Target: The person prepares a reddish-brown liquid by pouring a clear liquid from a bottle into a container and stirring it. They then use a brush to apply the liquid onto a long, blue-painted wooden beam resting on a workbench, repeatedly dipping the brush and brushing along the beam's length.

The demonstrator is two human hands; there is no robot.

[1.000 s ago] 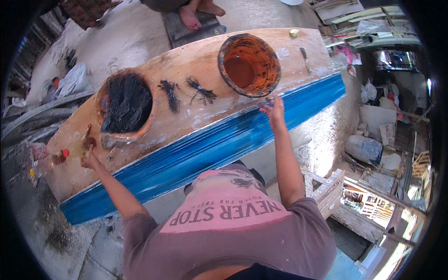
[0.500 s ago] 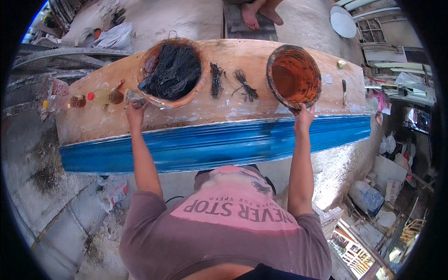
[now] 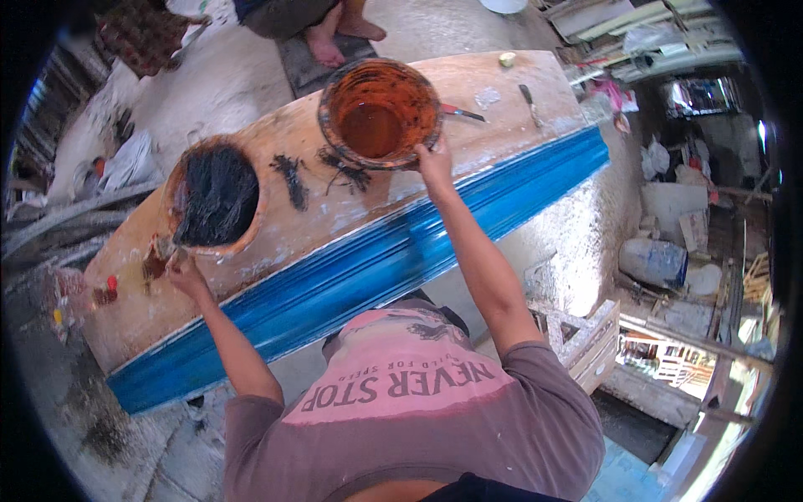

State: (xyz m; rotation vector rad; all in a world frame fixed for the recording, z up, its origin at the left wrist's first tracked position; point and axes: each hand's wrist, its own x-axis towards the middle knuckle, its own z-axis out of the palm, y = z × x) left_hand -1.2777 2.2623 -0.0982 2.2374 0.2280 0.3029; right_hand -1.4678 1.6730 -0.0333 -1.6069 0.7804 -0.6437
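My right hand (image 3: pixel 433 161) grips the near rim of an orange bucket (image 3: pixel 381 113) with a dark-smeared rim. The bucket is tilted so its inside faces me, and reddish liquid appears to pool at its bottom. It partly covers one of two small bundles of dark cord (image 3: pixel 291 180) on the wooden board (image 3: pixel 314 226). At the left, my left hand (image 3: pixel 186 274) is closed on a small pale-and-brown thing (image 3: pixel 159 249) that I cannot make out. Beside it stands another orange container (image 3: pixel 259 188), filled with a tangled black net (image 3: pixel 217 192).
A blue ridged edge (image 3: pixel 376 263) runs along the board's near side. On its right lie a red-handled knife (image 3: pixel 464 113), a dark-handled tool (image 3: pixel 530 105) and a small round pale thing (image 3: pixel 507 59). Red-capped bottle (image 3: pixel 109 289) at left. Another person's bare feet (image 3: pixel 328 46) are beyond.
The right-hand bucket has moved left toward the net container, over one cord bundle, uncovering the red-handled knife. The whole view has turned, so the board now slants. My left hand stays beside the net container.
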